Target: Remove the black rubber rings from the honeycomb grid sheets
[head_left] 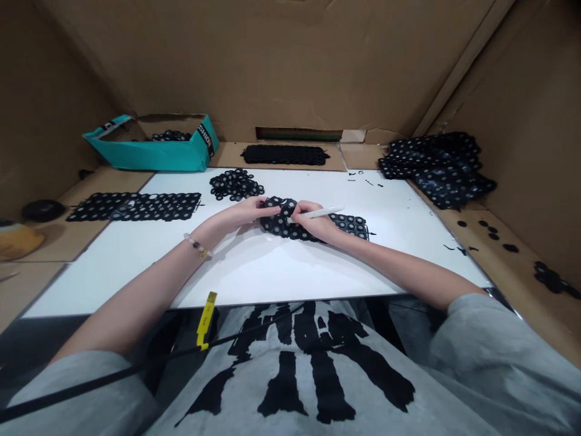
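A black sheet of joined round pieces with pale centres [354, 224] lies on the white board, its left end bent up. My left hand [247, 211] grips that raised end, thumb on top. In my right hand [316, 223] is a white pen-like tool [323, 212], its tip against the sheet; the tip is too small to make out. My right hand rests over the middle of the sheet and hides part of it. Just behind my left hand sits a heap of loose black rings [235, 183].
Another dotted black sheet [136, 206] lies at left, below a teal box [149, 155] holding more black pieces. A stack of black sheets [285, 155] is at the back. Crumpled dotted sheets [438, 166] pile up at right. Cardboard walls [290, 66] enclose the white board [254, 272].
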Tool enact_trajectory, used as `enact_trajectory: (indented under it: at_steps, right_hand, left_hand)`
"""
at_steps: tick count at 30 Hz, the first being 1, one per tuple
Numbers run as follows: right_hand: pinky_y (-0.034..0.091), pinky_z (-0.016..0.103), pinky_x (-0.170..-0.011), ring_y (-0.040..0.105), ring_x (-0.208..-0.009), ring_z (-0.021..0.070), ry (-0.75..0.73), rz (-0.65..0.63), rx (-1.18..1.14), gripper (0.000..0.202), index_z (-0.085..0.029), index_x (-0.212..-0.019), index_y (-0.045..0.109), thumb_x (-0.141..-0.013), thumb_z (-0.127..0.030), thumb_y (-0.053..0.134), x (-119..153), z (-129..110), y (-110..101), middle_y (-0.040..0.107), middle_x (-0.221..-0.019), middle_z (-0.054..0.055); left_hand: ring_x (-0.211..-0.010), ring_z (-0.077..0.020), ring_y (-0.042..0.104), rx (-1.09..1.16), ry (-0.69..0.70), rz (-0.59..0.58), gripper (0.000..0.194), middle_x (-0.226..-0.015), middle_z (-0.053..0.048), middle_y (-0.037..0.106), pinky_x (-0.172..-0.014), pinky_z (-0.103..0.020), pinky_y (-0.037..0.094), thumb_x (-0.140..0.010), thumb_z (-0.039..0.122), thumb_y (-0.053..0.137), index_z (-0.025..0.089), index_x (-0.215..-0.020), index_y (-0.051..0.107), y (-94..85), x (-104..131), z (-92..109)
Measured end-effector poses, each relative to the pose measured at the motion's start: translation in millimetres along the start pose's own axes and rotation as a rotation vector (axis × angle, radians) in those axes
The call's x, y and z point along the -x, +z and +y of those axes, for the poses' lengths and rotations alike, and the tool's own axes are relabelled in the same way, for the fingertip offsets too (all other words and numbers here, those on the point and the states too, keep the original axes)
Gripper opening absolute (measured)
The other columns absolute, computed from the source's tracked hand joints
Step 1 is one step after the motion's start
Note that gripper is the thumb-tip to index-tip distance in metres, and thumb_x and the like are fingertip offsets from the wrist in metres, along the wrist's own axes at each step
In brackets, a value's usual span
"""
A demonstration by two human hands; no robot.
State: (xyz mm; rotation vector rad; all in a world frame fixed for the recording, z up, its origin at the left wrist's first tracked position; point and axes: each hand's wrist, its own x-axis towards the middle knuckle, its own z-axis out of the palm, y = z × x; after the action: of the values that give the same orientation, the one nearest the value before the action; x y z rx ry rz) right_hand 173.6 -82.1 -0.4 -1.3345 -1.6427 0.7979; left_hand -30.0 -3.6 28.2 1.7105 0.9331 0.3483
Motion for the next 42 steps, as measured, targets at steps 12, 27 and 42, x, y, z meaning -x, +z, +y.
enact_trajectory:
  at_steps: [12, 27, 42]
  right_hand:
    - [0.040, 0.028, -0.066, 0.055, -0.066, 0.0155, 0.041, 0.005, -0.104, 0.014, -0.021, -0.064, 0.056, -0.076, -0.027, 0.056, -1, 6, 1, 0.059, -0.062, -0.003]
    - [0.042, 0.029, -0.065, 0.054, -0.073, 0.0179, 0.039, -0.003, -0.115, 0.013, -0.022, -0.060, 0.054, -0.072, -0.025, 0.055, 0, 0, 0, 0.061, -0.071, 0.001]
    - [0.041, 0.032, -0.085, 0.057, -0.085, 0.0171, 0.023, -0.024, -0.050, 0.015, -0.019, -0.056, 0.055, -0.069, -0.022, 0.061, -2, 2, 5, 0.062, -0.089, 0.001]
  left_hand:
    - [-0.079, -0.0185, 0.062, 0.215, 0.057, 0.179, 0.041, -0.086, -0.007, 0.070, -0.066, -0.026, 0.045, -0.068, 0.050, 0.078, 0.014, -0.086, 0.067, 2.6, -6, -2]
    - [-0.103, -0.0281, 0.062, -0.401, 0.187, -0.012, 0.063, -0.113, -0.004, 0.071, -0.086, -0.031, 0.045, -0.059, 0.044, 0.082, 0.019, -0.115, 0.067, 4.2, 3, 8]
    - [-0.090, -0.0239, 0.065, -0.239, 0.049, -0.108, 0.046, -0.102, -0.002, 0.074, -0.075, -0.029, 0.049, -0.061, 0.040, 0.082, 0.019, -0.102, 0.072, -2.9, 1, 1]
